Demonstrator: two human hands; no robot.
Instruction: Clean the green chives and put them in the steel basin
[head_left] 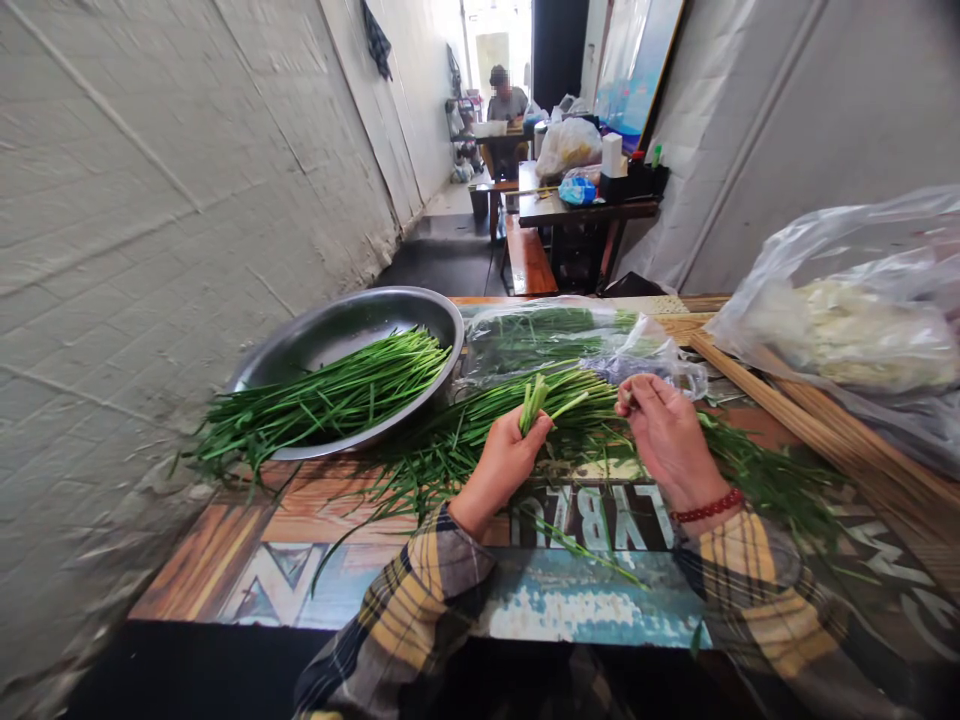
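Observation:
My left hand [504,462] is closed around a small bunch of green chives [534,400], their cut ends sticking up from my fist. My right hand [667,432] is beside it, fingers pinched at the end of a chive stalk [627,398]. Under both hands a loose pile of chives [465,440] lies across the table. A metal basin [337,335] to the left holds more chives [337,395], their tips hanging over its rim.
A clear plastic bag of chives [555,335] lies behind the pile. A big plastic bag with pale contents [855,320] sits at right beside long wooden sticks [795,410]. A tiled wall runs along the left. A person [507,98] sits at far tables.

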